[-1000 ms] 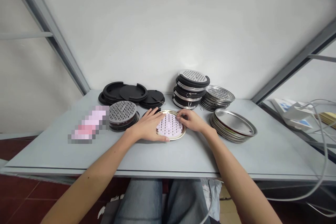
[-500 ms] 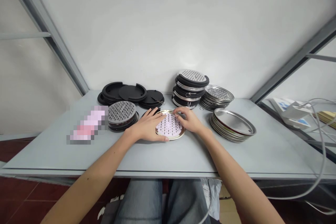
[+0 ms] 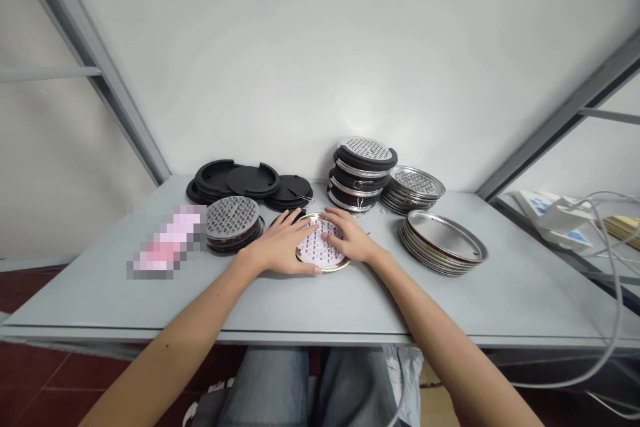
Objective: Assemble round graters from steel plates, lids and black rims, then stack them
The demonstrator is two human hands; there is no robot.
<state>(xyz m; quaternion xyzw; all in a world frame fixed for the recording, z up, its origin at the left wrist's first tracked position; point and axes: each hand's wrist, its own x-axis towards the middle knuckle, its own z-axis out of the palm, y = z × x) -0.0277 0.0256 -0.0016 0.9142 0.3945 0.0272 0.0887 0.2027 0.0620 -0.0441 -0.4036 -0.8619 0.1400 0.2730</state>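
Note:
A round metal-rimmed plate (image 3: pixel 323 255) with a pale lilac, dark-patterned face lies on the table in front of me. Across its left side rests my left hand (image 3: pixel 286 245), fingers spread and thumb along the near rim. My right hand (image 3: pixel 351 238) lies on the plate's right side, fingers stretched out and the thumb on its face. Left of my left hand stands a stack of round discs topped by a grey perforated disc (image 3: pixel 233 217). A black item, mostly hidden, sits behind my left fingers.
Black round trays and discs (image 3: pixel 253 180) lie at the back left. A tall stack of black and silver rounds (image 3: pixel 363 173) stands behind my right hand. Perforated metal plates (image 3: pixel 416 183) and plain metal plates (image 3: pixel 444 237) are stacked to the right. White cables (image 3: pixel 617 307) hang at far right.
My right hand has shifted left over the plate, its fingers now laid flatter and further across the face. My left hand stays almost where it was.

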